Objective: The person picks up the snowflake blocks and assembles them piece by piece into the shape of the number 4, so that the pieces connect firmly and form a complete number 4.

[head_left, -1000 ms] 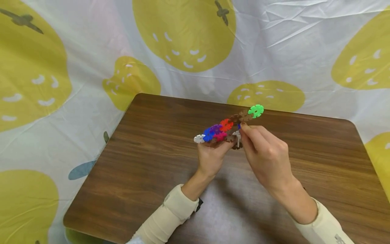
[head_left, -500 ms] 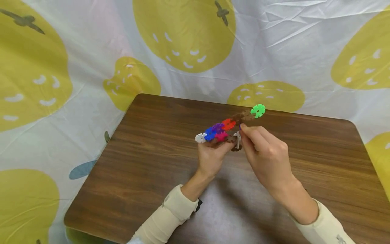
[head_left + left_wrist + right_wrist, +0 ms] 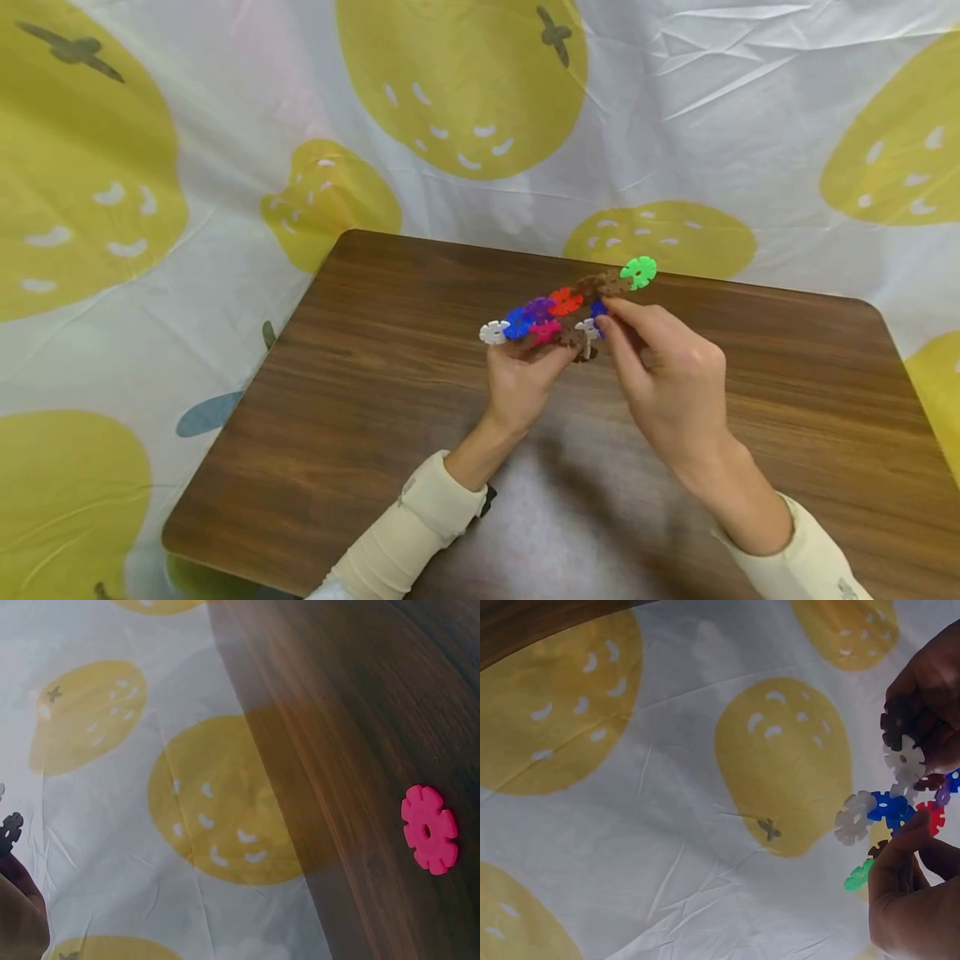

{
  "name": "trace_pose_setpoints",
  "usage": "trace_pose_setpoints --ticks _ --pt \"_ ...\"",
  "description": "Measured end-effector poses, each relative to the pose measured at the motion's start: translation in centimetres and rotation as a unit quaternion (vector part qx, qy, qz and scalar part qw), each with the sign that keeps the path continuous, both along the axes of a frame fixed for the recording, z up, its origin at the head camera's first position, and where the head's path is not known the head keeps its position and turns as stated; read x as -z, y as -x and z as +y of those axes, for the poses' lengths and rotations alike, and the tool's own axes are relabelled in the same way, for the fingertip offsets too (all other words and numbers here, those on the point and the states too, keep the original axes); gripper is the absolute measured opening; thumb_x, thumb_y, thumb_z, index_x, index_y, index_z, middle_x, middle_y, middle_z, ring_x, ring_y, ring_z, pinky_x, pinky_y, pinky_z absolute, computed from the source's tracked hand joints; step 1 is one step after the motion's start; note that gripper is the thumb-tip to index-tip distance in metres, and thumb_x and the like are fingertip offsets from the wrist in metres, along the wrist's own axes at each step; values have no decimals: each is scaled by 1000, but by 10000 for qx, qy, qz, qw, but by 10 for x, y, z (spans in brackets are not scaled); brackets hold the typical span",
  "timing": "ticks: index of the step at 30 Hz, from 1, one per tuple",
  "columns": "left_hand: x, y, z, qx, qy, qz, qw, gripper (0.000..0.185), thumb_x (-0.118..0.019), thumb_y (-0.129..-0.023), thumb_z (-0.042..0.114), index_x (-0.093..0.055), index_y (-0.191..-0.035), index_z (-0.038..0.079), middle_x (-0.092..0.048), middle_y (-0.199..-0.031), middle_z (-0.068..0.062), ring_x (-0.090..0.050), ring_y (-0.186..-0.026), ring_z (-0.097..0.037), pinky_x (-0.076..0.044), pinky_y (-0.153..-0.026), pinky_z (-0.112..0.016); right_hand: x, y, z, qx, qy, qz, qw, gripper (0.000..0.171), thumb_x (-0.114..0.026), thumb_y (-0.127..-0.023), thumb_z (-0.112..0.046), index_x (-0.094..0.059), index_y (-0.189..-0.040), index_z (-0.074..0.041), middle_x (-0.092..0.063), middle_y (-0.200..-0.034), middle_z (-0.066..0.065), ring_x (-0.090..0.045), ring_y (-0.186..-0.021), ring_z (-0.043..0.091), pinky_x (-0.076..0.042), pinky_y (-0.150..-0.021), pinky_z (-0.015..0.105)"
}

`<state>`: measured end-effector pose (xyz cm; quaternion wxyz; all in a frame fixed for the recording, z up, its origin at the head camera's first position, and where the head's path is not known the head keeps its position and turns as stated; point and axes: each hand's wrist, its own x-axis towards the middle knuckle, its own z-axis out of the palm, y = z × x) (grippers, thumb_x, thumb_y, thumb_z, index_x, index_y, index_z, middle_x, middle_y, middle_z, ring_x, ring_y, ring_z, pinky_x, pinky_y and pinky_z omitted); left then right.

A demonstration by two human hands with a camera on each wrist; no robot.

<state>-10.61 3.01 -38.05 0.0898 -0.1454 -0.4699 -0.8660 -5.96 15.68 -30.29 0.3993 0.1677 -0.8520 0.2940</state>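
Observation:
My left hand [image 3: 517,387] holds a chain of interlocked notched plastic discs from below, above the table. The chain shows a white disc [image 3: 494,332], a blue disc [image 3: 517,323], a purple one, a pink one [image 3: 545,331], a red disc [image 3: 566,302], brown ones, and a bright green disc [image 3: 639,272] at the far end. With thumb and forefinger my right hand [image 3: 675,383] pinches another blue disc [image 3: 598,309] beside a white disc [image 3: 587,328]. In the right wrist view that blue disc [image 3: 889,805] touches a pale disc [image 3: 855,817]. My left fingers are partly hidden.
The brown wooden table [image 3: 360,375] lies beneath both hands. A white curtain [image 3: 480,200] with yellow fruit prints hangs behind it. In the left wrist view, a pink notched disc [image 3: 429,829] shows against the wood; I cannot tell whether it rests there.
My right thumb has moved down, apart from the forefinger, and more of the pinched blue disc shows. The disc chain has shifted slightly right. My left hand keeps its hold.

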Motion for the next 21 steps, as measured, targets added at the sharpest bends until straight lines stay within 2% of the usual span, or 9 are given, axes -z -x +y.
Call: trace_pose_setpoints --ticks 4,6,9,12,14,15,17,21 --pt "-2 0 0 -8 -45 -14 10000 41 -71 -76 -21 -59 -114 -26 -76 -96 6 -72 -86 -5 -62 -80 -23 2 -1 -1 -33 -245 45 9997 24 -76 -90 -2 -74 -113 1 -72 -84 12 -63 -67 17 -51 -59 24" --pt "-2 -1 0 -64 66 25 10000 39 -71 -77 -20 -60 -113 -26 -76 -96 1 -71 -85 -5 -62 -79 -23 3 -1 -2 -5 -352 132 9993 23 -74 -91 -2 -72 -114 2 -72 -85 13 -66 -69 19 -55 -61 29" --pt "-3 -2 0 -146 265 73 9995 36 -73 -78 -16 -63 -113 -23 -75 -96 -11 -70 -84 -5 -62 -77 -22 5 -2 -6 34 -387 282 9988 22 -70 -93 -1 -71 -114 3 -72 -87 14 -69 -72 21 -57 -64 33" --pt "-3 -3 -1 -260 306 58 9992 36 -76 -79 -12 -64 -112 -22 -73 -100 -29 -72 -86 -6 -62 -78 -24 6 -3 -9 76 -389 356 9986 24 -67 -94 -2 -70 -117 4 -71 -87 15 -69 -73 23 -58 -64 35" --pt "-2 -3 -1 -322 262 48 9991 36 -76 -79 -13 -64 -111 -22 -71 -102 -35 -72 -86 -7 -63 -79 -24 7 -4 -11 79 -313 322 9990 24 -66 -95 -4 -70 -117 4 -71 -85 14 -69 -72 22 -57 -63 34" --pt "-2 -3 -1 -341 238 51 9991 36 -76 -79 -13 -64 -112 -22 -72 -102 -32 -72 -86 -7 -63 -80 -25 7 -4 -11 82 -244 284 9993 24 -66 -95 -6 -70 -117 4 -70 -84 14 -68 -71 21 -56 -63 32" --pt "-3 -3 -2 -353 219 47 9991 37 -75 -78 -15 -63 -113 -23 -77 -99 -17 -73 -84 -6 -63 -80 -24 6 -5 -11 107 -92 226 9996 24 -67 -96 -9 -72 -116 2 -70 -80 12 -65 -68 19 -52 -61 27" --pt "-5 -4 -2 -351 390 83 9986 40 -74 -78 -17 -63 -116 -21 -76 -99 -22 -71 -83 -2 -62 -77 -22 3 -5 -8 118 102 178 9997 20 -69 -96 -9 -75 -113 0 -70 -79 10 -59 -66 15 -44 -60 19"
